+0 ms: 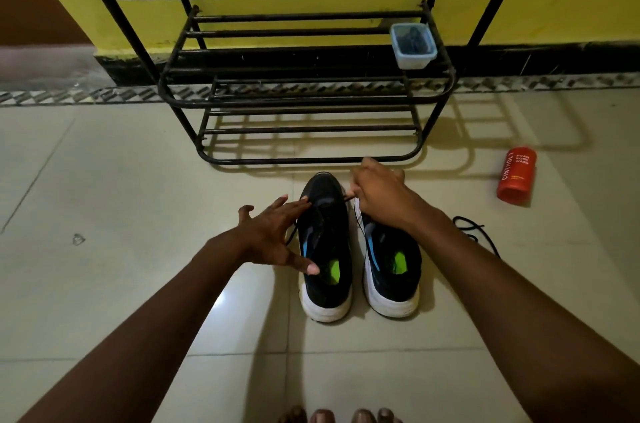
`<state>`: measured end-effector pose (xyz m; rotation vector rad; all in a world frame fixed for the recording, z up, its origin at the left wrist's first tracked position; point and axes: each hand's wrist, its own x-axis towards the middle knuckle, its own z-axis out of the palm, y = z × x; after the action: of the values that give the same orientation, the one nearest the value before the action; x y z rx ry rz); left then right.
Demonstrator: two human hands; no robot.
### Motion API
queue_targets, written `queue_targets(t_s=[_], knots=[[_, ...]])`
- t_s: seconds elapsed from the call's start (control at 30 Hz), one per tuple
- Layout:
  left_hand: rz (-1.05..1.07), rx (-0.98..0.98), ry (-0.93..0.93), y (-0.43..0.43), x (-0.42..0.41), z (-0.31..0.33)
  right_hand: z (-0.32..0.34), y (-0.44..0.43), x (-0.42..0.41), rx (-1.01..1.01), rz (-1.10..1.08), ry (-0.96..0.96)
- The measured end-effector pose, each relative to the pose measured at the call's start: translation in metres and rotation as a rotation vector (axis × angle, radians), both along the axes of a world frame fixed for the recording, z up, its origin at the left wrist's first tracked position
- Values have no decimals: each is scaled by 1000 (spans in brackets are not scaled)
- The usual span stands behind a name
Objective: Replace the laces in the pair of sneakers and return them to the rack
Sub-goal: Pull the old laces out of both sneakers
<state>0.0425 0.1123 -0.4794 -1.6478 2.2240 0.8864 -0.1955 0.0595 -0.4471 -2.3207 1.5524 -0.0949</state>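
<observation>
Facing the rack [304,159], we have both sneakers on the tiles just in front of its lowest bar, toes toward it and heels toward us, side by side; their long axes run straight from us to the rack. Left hand [273,235] lies splayed over the left sneaker [325,249]; fingers straight and spread, tips touching the upper by the eyelets, grasping nothing. Right hand [377,194] hovers over the toe of the right sneaker [394,277], nearer the rack than the left hand; fingers curled, pinching a black lace [347,197] at the rack end of the left sneaker's eyelet row. Old lace or new, we cannot tell.

We judge the left sneaker's lacing to be the step in hand; the eyelets lie just leftward of the pinching fingers, so the right hand does the pulling and the left braces the shoe.

A loose lace [467,227] lies on the floor short of the rack's right leg, beyond the right sneaker; a red bottle [516,175] lies further right of the rack; a blue tub [414,45] sits at the right end of a rack shelf.
</observation>
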Motion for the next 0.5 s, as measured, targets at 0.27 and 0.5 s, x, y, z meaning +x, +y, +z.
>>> queue_targets(t_s=[0.27,0.5], knots=[[6,11,-12,1,-3,5,-1,7,4,334,-533,-1125],[5,13,-21,2,-3,6,-9,18,-3,175,-48,7]])
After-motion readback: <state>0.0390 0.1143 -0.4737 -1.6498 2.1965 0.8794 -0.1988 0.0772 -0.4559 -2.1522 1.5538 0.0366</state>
